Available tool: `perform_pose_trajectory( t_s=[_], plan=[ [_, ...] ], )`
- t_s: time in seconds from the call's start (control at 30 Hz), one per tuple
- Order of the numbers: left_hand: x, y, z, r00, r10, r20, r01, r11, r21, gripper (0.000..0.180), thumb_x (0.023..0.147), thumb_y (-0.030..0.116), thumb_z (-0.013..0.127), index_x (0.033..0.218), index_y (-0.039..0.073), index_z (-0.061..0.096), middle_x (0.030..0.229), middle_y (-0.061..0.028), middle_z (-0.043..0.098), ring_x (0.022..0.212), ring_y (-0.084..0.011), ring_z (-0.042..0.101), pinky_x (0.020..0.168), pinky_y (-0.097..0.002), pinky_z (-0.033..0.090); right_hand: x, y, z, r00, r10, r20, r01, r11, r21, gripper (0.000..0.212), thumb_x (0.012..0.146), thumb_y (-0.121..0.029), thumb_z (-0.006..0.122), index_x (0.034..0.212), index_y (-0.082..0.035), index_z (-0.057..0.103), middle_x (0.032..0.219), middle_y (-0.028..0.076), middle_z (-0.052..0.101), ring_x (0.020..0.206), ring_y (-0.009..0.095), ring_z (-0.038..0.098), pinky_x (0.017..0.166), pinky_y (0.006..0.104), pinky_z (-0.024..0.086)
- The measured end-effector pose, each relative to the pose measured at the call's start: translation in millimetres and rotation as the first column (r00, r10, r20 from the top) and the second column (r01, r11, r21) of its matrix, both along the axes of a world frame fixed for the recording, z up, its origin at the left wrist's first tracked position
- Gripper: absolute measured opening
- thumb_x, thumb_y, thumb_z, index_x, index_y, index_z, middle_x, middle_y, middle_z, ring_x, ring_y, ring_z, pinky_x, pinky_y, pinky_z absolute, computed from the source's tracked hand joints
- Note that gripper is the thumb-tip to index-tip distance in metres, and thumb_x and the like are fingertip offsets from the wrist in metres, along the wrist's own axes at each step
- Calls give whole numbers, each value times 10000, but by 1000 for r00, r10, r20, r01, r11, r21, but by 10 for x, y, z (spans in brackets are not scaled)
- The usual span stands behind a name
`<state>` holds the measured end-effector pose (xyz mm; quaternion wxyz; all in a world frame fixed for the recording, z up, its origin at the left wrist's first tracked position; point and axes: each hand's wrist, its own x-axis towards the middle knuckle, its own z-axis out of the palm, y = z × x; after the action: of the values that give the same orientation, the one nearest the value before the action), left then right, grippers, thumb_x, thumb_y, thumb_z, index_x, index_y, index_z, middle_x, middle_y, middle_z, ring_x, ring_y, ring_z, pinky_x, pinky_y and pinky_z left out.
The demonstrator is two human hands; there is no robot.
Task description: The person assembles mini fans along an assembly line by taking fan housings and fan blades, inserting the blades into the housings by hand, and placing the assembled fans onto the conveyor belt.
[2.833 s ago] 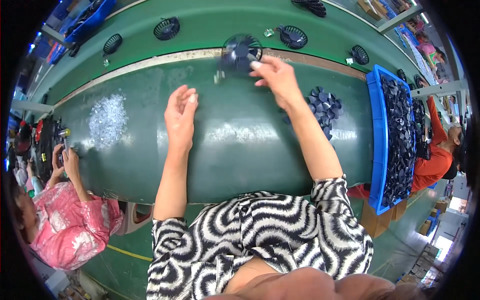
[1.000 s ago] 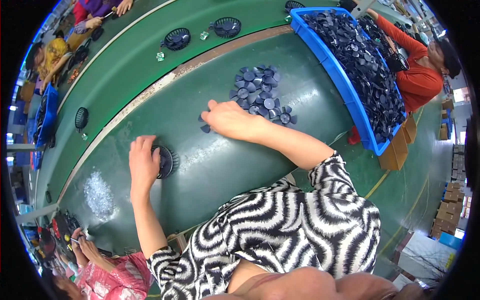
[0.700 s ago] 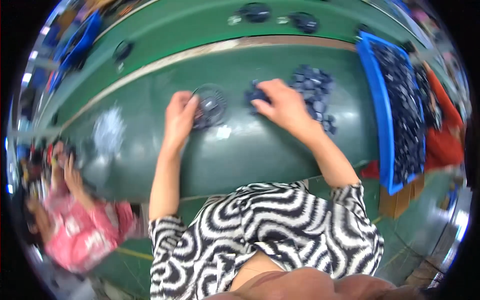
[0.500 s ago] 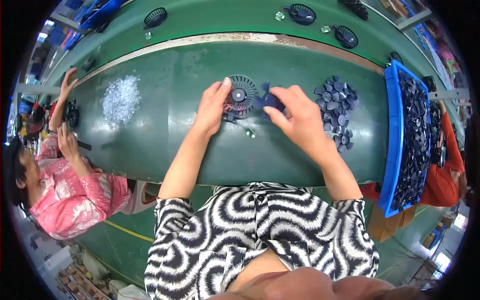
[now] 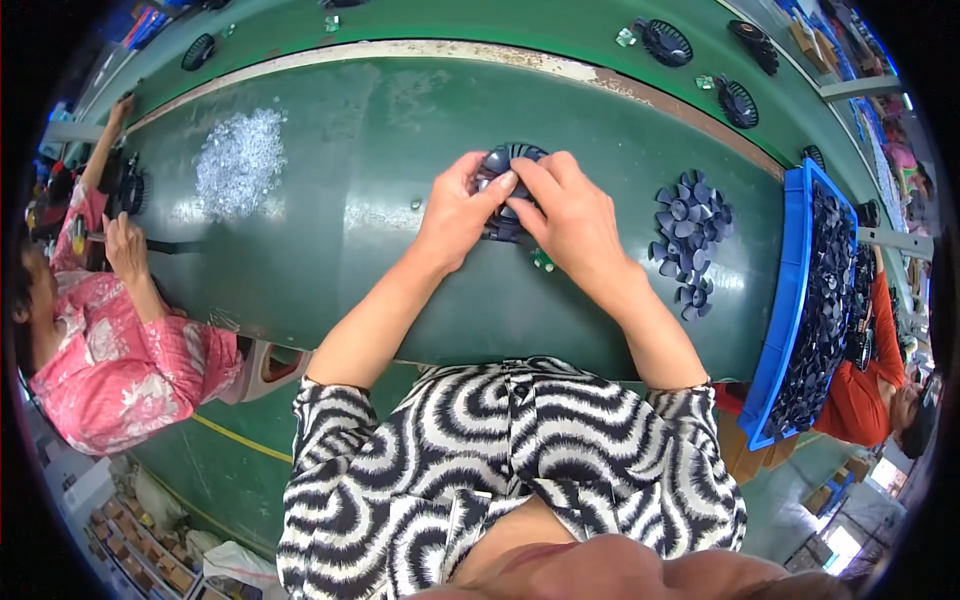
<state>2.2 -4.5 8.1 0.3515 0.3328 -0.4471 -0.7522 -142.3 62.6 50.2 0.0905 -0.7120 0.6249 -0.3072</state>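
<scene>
Both my hands meet over a round black fan housing [image 5: 528, 152] on the green worktable [image 5: 380, 120]. A dark fan blade [image 5: 497, 160] sits on the housing's middle, partly covered by my fingers. My left hand [image 5: 458, 212] is closed around the housing's left side, its thumb over the blade. From the other side my right hand [image 5: 575, 215] grips the blade, fingertips close to my left thumb. Just below the right hand lies a small green circuit board [image 5: 542, 260]. How the blade sits on the housing's centre is hidden.
Loose fan blades [image 5: 690, 225] lie in a pile to the right, beside a blue crate [image 5: 790, 300] full of more. Small clear pieces [image 5: 240, 165] are heaped at left. Behind a worn ledge, a green belt [image 5: 450, 20] carries fan housings. People sit on both sides.
My right hand has brought the fan blade left onto the housing, and both hands now close together over it. The view has shifted slightly. The left co-worker's hands have lowered.
</scene>
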Motion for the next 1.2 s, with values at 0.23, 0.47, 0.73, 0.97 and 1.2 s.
perform_pose_trajectory(
  t_s=[0.23,0.47,0.73,0.97,1.2],
  plan=[
    [17,-29,6,1000,1,-20,-2,998,-55,276,893,126,654,1100,-29,559,956,-52,615,830,-88,576,739,-239,498,-213,-2,-11,939,-153,307,95,976,196,427,743,-134,741,1131,-32,596,1000,140,588,906,313,596,733,391,509],
    [6,-10,-64,999,34,36,-27,984,-178,268,893,129,647,1084,-27,542,961,-50,609,856,-83,559,755,-244,482,21,128,34,996,-78,-51,72,991,-114,381,761,-127,710,1117,-76,585,974,99,555,908,278,584,696,400,515],
    [-54,103,-10,1000,-3,-12,3,1000,-18,320,873,146,676,1100,-26,531,963,-50,608,869,-83,562,767,-247,482,39,114,-86,990,-104,-95,99,993,-57,367,744,-115,721,1087,-69,601,901,81,572,759,291,614,612,398,500],
    [-28,85,-100,999,33,23,-30,993,-115,288,874,126,664,1088,-21,540,962,-52,613,863,-88,559,767,-257,479,33,18,-121,993,-80,-88,85,995,50,389,747,-119,733,1103,-43,596,923,104,577,797,307,617,644,398,507],
    [51,-97,-16,993,117,16,-112,976,-185,313,885,85,637,1150,-46,537,1034,-84,629,934,-115,586,851,-265,482,-166,-49,-11,994,-84,73,93,987,-131,458,760,-146,743,1169,-19,581,1042,146,594,920,307,601,720,374,513]
  ],
)
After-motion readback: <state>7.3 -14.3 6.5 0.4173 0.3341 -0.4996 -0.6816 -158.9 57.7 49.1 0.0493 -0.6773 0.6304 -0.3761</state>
